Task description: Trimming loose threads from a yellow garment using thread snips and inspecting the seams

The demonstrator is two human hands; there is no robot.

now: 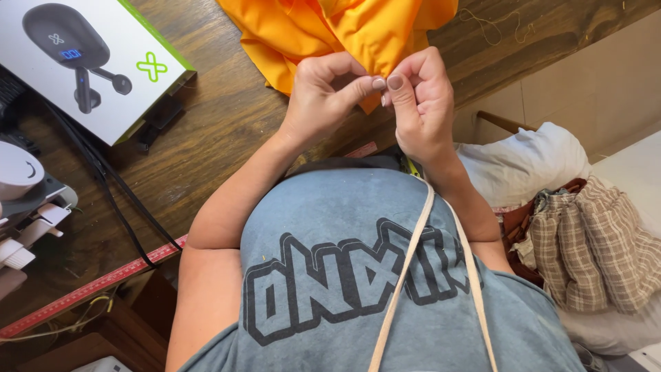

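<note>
An orange cloth point(330, 31) lies bunched on the dark wooden table point(220, 131) in front of me. My left hand point(323, 96) and my right hand point(421, 103) meet at the cloth's near edge, just over the table's rim. Both pinch that edge between thumb and forefinger, fingertips almost touching each other. The fold they hold is mostly hidden by the fingers. A beige tape point(406, 275) hangs down over my grey printed shirt.
A white and green box picturing earbuds point(89, 58) sits at the table's far left, with black cables point(117, 193) and a white machine point(24, 200) beside it. A red ruler strip point(89, 289) runs along the table edge. Checked fabric point(599, 241) and white bundles lie to my right.
</note>
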